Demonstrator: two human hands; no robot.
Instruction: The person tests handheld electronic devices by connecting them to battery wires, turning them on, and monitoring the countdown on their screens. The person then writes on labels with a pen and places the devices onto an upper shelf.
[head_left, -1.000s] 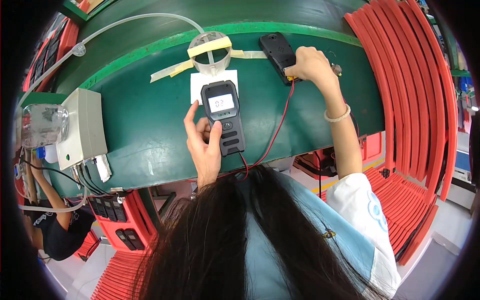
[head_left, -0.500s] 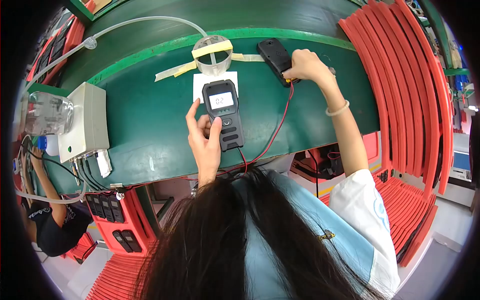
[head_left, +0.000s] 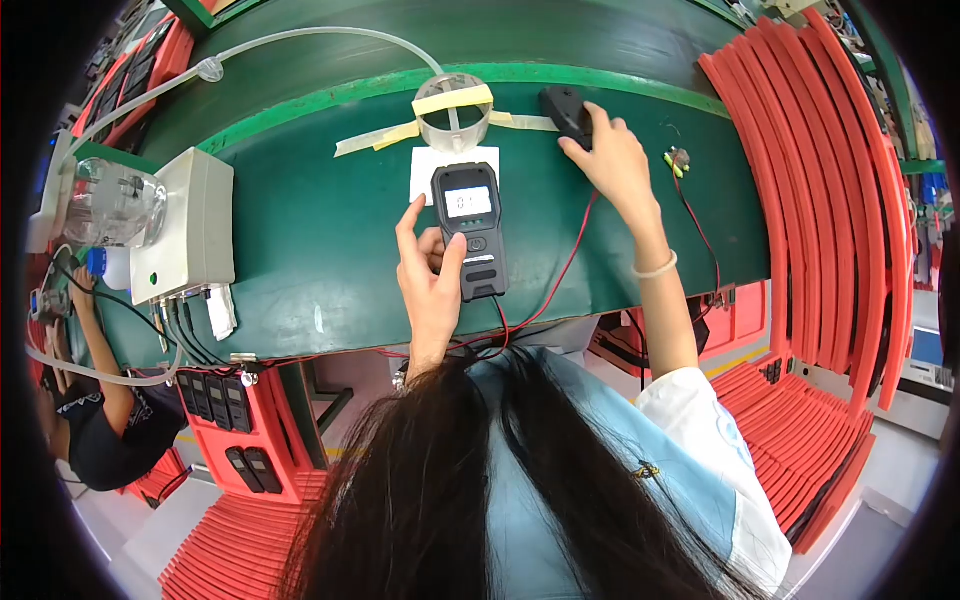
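Head view: left hand (head_left: 430, 285) grasps black handheld meter with lit screen (head_left: 480, 232), centre of frame, thumb on its front, tilted over green bench (head_left: 330, 240). White paper sheet (head_left: 426, 168) just beyond, partly covered by meter. Right hand (head_left: 618, 165), right of centre, grips black plastic device (head_left: 562, 108) between thumb and fingers. Clear round cup (head_left: 432, 128) at upper centre, yellow tape (head_left: 452, 98) across it.

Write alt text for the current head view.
A person's left hand holds a black handheld meter with a lit display over a green workbench; the right hand grips a second black device. Beyond the meter, a clear round cup with a tube is taped down.
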